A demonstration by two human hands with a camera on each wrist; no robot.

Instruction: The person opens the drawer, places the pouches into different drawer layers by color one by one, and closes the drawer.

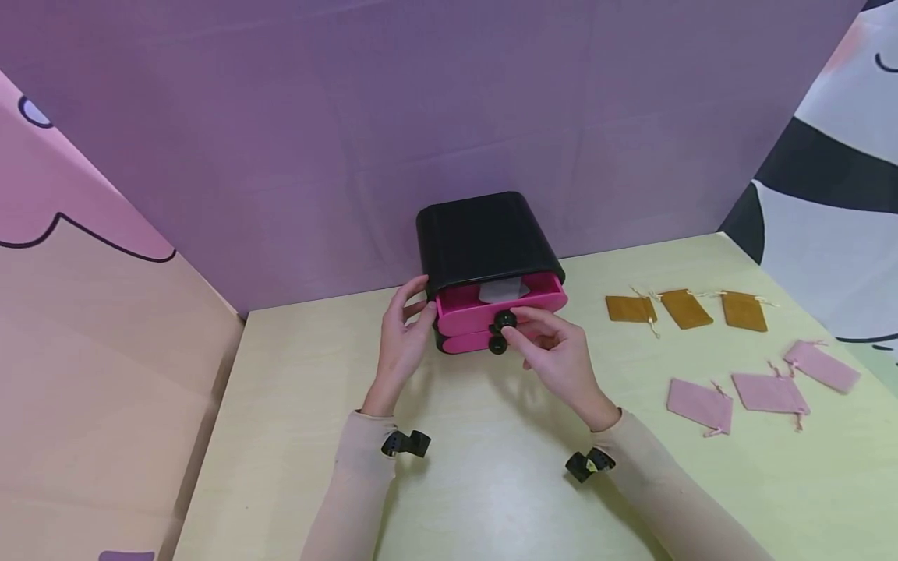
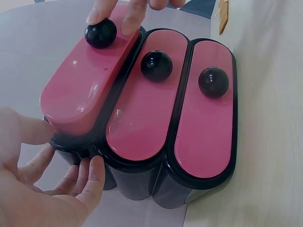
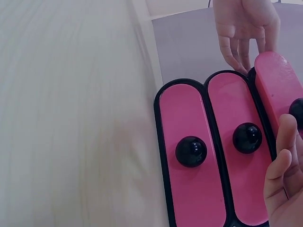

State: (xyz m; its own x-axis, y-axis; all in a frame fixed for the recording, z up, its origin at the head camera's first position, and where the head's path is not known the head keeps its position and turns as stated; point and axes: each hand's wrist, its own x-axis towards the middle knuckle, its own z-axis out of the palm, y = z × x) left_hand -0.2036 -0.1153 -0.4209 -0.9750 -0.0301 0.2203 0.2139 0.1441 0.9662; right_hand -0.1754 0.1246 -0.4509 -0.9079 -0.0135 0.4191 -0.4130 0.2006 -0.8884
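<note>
A small black cabinet [image 1: 487,234] with three pink drawers stands at the back of the table. Its top drawer [image 1: 463,318] is pulled partway out, and something whitish and translucent [image 1: 501,291] shows inside. My right hand [image 1: 561,354] pinches that drawer's round black knob [image 2: 100,34] between thumb and fingers. At the cabinet's left side, my left hand [image 1: 403,343] rests its extended fingers against the black wall, with the thumb by the drawer's end. The middle drawer [image 2: 147,101] and bottom drawer [image 2: 206,132] sit closed in their slots.
Three brown drawstring pouches [image 1: 686,309] lie in a row right of the cabinet. Nearer the front right edge are three pink pouches [image 1: 770,393]. A purple cloth backdrop [image 1: 337,156] rises right behind the cabinet.
</note>
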